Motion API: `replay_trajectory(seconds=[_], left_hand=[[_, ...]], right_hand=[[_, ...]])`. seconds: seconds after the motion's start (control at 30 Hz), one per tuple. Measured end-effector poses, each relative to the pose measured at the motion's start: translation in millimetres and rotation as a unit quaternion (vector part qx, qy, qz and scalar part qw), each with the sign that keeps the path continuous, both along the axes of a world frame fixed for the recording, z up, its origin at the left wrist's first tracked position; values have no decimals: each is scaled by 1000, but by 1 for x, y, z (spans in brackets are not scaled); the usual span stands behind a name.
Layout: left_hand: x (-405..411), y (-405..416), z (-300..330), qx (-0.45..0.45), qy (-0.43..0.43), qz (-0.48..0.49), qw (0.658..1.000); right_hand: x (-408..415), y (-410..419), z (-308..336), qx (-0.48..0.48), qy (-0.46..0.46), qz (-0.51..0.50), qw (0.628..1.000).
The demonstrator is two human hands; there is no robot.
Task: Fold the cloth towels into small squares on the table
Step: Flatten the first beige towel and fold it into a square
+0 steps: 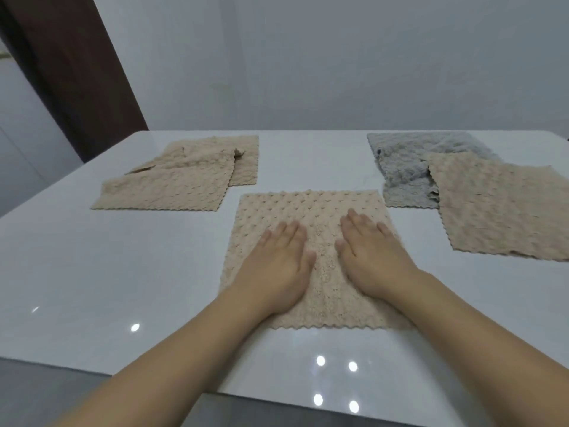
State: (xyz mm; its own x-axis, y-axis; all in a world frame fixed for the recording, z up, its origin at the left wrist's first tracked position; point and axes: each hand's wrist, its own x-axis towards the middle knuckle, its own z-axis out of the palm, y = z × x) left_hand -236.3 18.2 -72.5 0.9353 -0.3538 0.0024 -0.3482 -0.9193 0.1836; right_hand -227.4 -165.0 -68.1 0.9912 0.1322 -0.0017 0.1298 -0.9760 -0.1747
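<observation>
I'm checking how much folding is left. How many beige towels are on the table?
4, perhaps more hidden underneath: one under both hands, two overlapping at far left, the front one partly covering the back one, and one at right lying over a grey towel.

Four beige towels: one central [308,211], two overlapping at left [163,189] [246,158], one at right [498,211]. One grey towel [403,161] (partly covered). Two hands [277,266] [372,257]. One table [92,272].
</observation>
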Motion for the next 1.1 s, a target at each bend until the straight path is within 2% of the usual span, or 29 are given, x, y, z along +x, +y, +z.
replay_trajectory(seconds=[0.33, 0.43, 0.53, 0.63, 0.8, 1.0, 1.1], left_hand=[[2, 62, -1, 25, 38, 65, 997], [-6, 42, 9, -1, 18, 82, 996], [-29, 10, 9, -58, 8, 44, 997], [-50, 3, -4, -11, 9, -5, 1000], [-49, 43, -3, 25, 25, -28, 999], [-51, 77, -1, 38, 52, 8, 998], [-56, 74, 0, 57, 29, 21, 998]], right_hand=[[-15, -44, -3, -47, 48, -84, 994], [-16, -31, 9, -51, -2, -91, 995], [-31, -8, 17, -2, -53, -49, 997], [-57, 5, 0, 13, -19, -5, 1000], [-71, -28, -9, -6, 6, -27, 1000], [-85, -49, -3, -34, 45, -75, 996], [-88, -39, 5, -98, 6, -79, 992]])
